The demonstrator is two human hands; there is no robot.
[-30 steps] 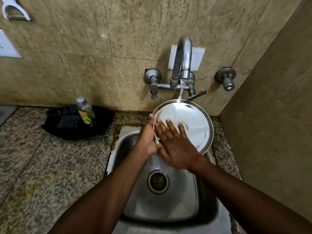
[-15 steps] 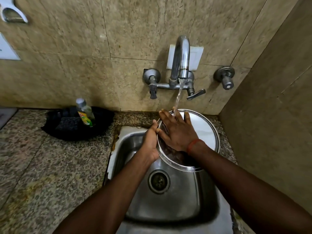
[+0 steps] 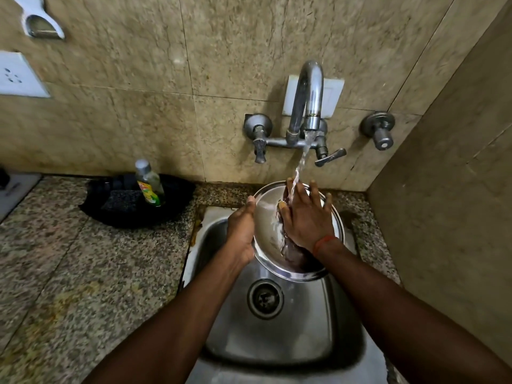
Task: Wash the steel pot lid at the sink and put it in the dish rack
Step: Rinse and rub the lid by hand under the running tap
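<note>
Here the lid is held tilted over the back of the sink, right under the tap, and the water stream falls on its upper edge. The left hand grips the left rim, with its fingers closed around the edge and the thumb on the front. The right hand lies flat on the inner face, fingers spread apart, not gripping anything, and the water runs over them.

To do this rinse well, I think the left hand should keep a firm hold, because wet steel is slippery, and turn the lid slowly so the stream reaches the whole face. The right palm should rub in circles up to the rim, where soap likes to stay. The other side probably needs the same care.

The lid is round, shiny steel with a raised rim. It reflects the hand darkly in the lower part. I cannot see a knob or handle from this side. No dish rack is visible in this view.
</note>
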